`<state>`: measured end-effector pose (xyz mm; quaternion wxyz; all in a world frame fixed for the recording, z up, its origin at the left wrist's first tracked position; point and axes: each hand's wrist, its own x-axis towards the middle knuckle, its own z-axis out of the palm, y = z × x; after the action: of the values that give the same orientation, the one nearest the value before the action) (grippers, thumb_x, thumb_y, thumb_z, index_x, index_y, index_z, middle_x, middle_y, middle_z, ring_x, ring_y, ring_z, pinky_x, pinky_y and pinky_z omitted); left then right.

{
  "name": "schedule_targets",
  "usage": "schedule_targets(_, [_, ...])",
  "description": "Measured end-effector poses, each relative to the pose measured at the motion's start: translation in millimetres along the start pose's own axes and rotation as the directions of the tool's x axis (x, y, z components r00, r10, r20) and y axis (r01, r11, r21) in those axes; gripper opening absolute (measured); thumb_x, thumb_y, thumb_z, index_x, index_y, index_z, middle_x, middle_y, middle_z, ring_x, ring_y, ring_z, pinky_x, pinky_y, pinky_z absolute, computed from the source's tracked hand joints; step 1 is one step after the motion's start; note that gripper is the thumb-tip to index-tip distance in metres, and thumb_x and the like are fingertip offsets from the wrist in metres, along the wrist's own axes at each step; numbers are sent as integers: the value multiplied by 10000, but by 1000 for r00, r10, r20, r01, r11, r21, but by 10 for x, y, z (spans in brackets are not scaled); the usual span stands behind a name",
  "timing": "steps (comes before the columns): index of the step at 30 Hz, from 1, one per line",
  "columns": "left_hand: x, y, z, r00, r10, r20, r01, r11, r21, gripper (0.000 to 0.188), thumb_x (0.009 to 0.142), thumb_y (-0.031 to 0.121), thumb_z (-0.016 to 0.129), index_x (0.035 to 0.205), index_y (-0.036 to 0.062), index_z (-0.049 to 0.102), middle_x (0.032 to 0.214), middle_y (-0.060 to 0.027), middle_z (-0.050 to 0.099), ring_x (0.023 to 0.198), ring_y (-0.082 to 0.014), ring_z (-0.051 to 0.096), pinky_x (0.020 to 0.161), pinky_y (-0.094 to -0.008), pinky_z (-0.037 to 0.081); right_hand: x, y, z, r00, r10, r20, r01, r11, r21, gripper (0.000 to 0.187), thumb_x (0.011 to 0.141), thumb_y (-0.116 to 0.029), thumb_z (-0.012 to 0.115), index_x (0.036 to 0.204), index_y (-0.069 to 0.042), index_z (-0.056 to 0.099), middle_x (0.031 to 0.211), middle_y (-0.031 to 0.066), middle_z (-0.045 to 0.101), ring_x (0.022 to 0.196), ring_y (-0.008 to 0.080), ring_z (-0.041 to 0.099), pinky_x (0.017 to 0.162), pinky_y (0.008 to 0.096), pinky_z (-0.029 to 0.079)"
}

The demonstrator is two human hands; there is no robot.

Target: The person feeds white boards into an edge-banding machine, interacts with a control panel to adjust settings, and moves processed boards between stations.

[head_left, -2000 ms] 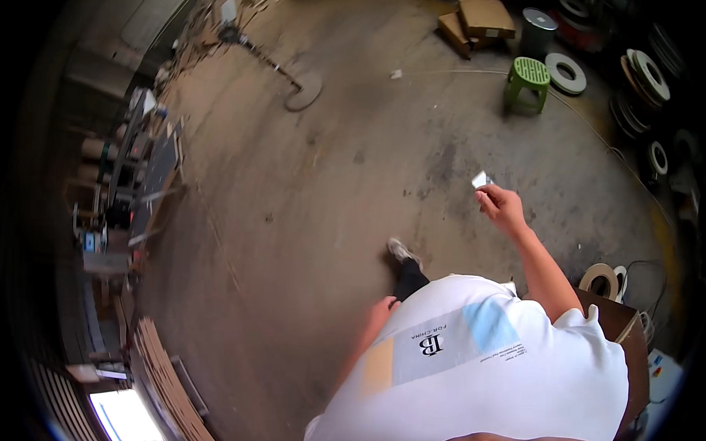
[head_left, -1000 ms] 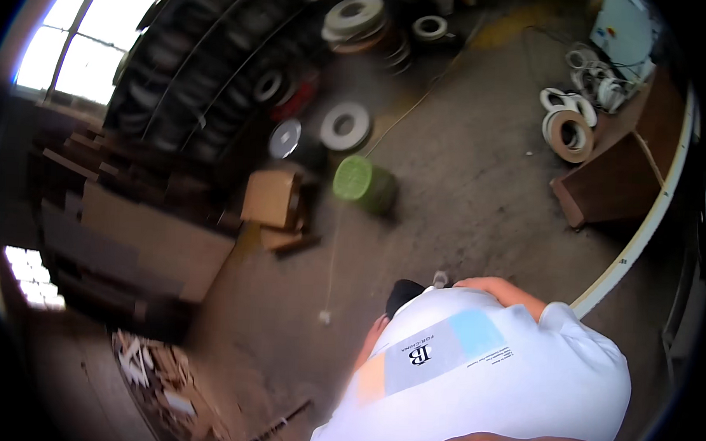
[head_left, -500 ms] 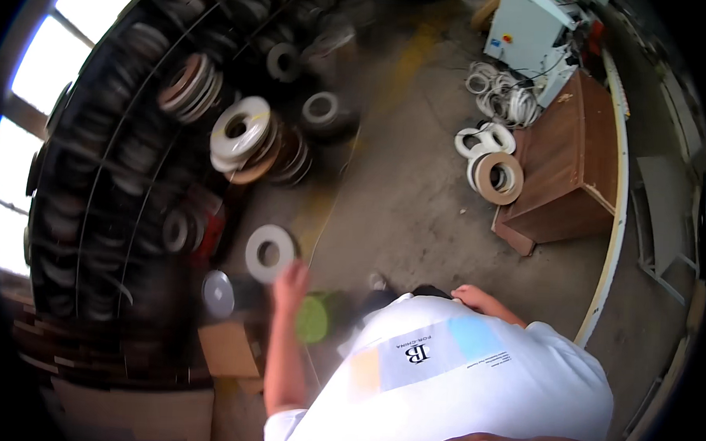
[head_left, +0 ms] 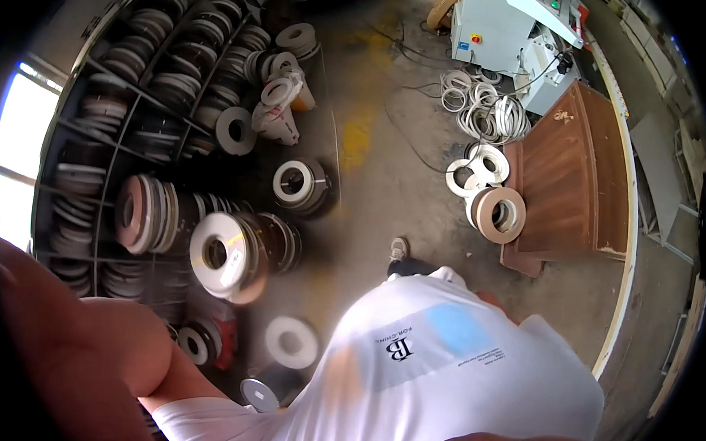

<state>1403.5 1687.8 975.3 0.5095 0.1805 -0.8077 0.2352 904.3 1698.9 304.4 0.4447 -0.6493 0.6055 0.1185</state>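
My left arm (head_left: 115, 352) is bent up close at the lower left, and its hand passes out of the picture. Of my right arm (head_left: 496, 305) only a blurred sliver of skin shows beside the white shirt; its fingers are hidden. Below the left-hand racks, a white flat ring-shaped roll (head_left: 292, 342) lies near my body. Beyond it stands a stack of wide rolls with a white one (head_left: 221, 253) facing me. A grey round lid or disc (head_left: 260, 395) is partly covered by my sleeve.
A dark rack (head_left: 111, 146) packed with rolls fills the left side. More rolls (head_left: 294, 182) stand on the floor beside it. To the right are a brown wooden cabinet (head_left: 564, 173), white and tan rolls (head_left: 499, 215), loose coils (head_left: 493, 109) and a grey machine (head_left: 492, 31) with cables.
My left arm has swung from above the white ring roll up toward the left rim. The view has shifted, and my right hand has slipped behind the shirt.
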Motion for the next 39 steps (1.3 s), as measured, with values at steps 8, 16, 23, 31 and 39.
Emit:
schedule_targets(8, [278,-2669,-3,995,10,97,-14,999,35,380,927,245,734,1154,-45,640,984,-107,670,780,-181,627,762,-342,536,2340,-2173,-2075,993,-109,36,62,773,631,351,1045,-346,554,751,-155,570,600,-8,520,511,135,514,451,306,414])
schedule_targets(16, [90,-5099,197,997,71,-22,-72,997,-34,359,944,259,714,1146,-26,631,994,-96,661,773,-177,618,758,-347,534,4355,-4016,-3293,988,-8,-157,83,876,476,276,932,-341,696,954,-76,767,800,71,730,758,171,690,704,328,550])
schedule_targets(23, [-123,-7691,621,987,129,-100,-139,986,-97,341,960,272,696,1139,-10,624,1004,-86,654,768,-174,611,754,-351,532,5731,-5496,-4679,970,102,-221,35,840,541,299,946,-350,692,998,-63,757,838,76,738,789,175,702,727,338,566])
schedule_targets(31, [-755,-10224,1834,997,13,-79,-17,999,-39,322,978,286,676,1130,9,616,1014,-75,645,762,-170,602,750,-356,531,7525,-5740,-5420,955,274,-110,-164,803,573,329,963,-361,688,1049,-48,746,882,81,746,825,181,716,753,349,585])
schedule_targets(39, [-773,-12417,2757,997,-75,-11,75,997,26,304,995,300,656,1122,28,608,1025,-63,637,756,-167,593,746,-361,529,9548,-6183,-6461,953,273,-133,-155,814,560,362,979,-371,683,1099,-33,735,925,87,755,861,186,731,779,360,603])
